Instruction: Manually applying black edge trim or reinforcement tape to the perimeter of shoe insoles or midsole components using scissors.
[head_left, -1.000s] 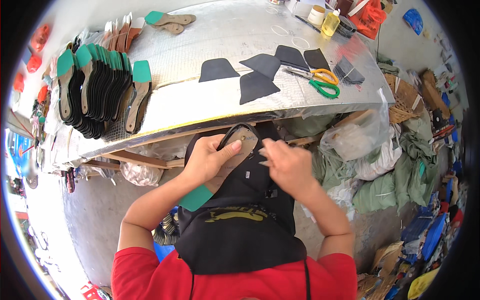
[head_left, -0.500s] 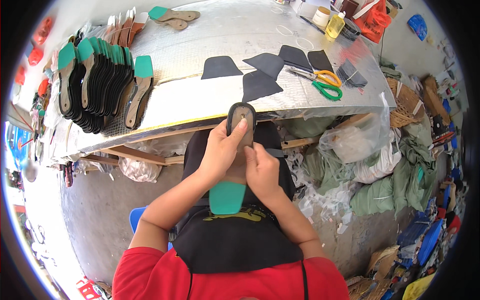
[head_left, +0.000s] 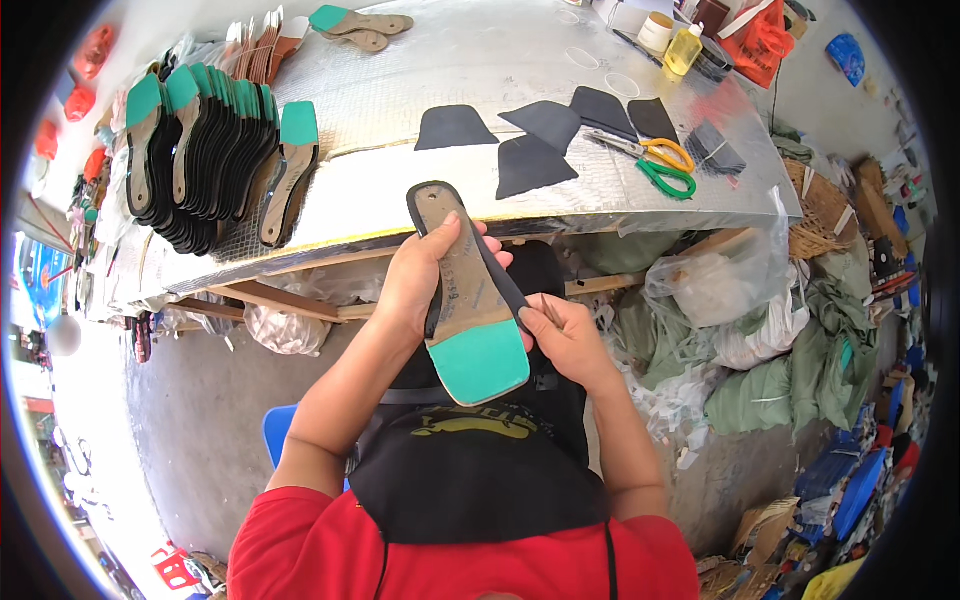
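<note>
My left hand grips a brown shoe insole near its narrow heel end, thumb on top and fingers underneath. The insole has a green toe section and a black band along its sides. Its toe points toward my body, over the black apron. With closed fingers, my right hand pinches the black band at the insole's right side, close to the green part. Whether those fingers hold anything else cannot be made out.
On the table stands a dense row of similar insoles, with one insole beside it. Several dark cut pieces lie near scissors. A yellow bottle stands at the back right. Bags crowd below.
The insole has turned flatter toward view, showing more of its face, and its heel has shifted left. My right hand has moved right and down along its edge.
</note>
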